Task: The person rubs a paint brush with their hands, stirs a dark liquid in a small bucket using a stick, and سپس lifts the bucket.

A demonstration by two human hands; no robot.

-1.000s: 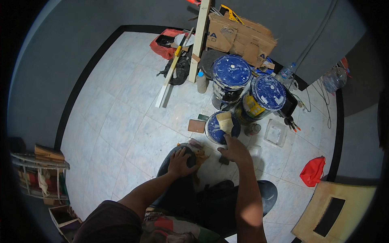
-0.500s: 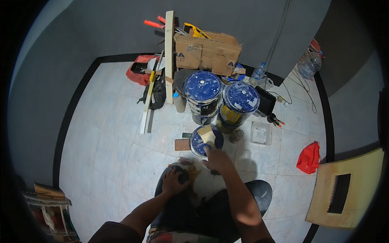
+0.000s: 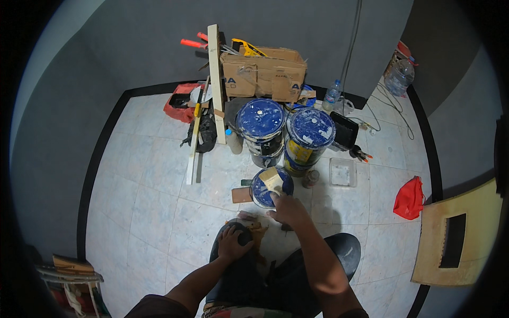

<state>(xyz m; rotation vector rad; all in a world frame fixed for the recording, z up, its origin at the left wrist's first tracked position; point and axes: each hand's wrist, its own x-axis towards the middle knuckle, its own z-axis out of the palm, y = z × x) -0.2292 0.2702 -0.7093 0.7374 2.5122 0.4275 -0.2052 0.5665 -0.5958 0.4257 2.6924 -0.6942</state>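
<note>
Pale marbled floor tiles (image 3: 154, 212), grey walls, black skirting
My right hand (image 3: 289, 209) grips a brush (image 3: 273, 183) over the small paint can (image 3: 270, 186); my left hand (image 3: 233, 243) cups my knee

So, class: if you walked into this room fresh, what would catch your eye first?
Two big blue-lidded paint buckets stand mid-floor, before a cardboard box by the grey wall. Nearer the person, the right hand holds a wide brush over a small blue paint can; the left hand rests on a knee. A red bag lies at right.
</note>
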